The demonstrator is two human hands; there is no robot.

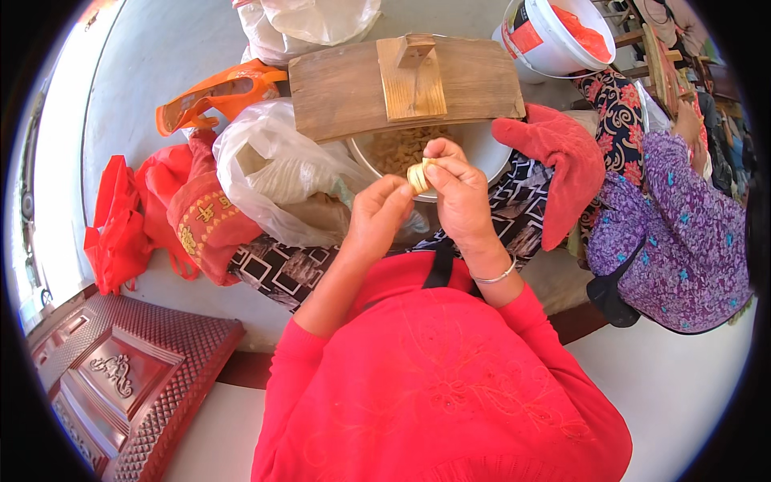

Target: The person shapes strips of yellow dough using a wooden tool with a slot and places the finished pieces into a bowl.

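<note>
Between my two hands, in front of my chest, is a small pale-yellow piece that looks rolled or folded; its kind is unclear. My left hand pinches its left side with thumb and fingers. My right hand, with a bangle at the wrist, pinches its right side from above. Just beyond my hands stands a white basin with many small brown pieces in it. Over its far part lies a wooden board with a lighter wooden block fixed on top, hiding some of the contents.
A clear plastic bag lies left of the basin, beside orange and red bags. A red cloth covers my right knee. Far right stands a white bucket; a person in a purple patterned top sits nearby. A dark-red door is at lower left.
</note>
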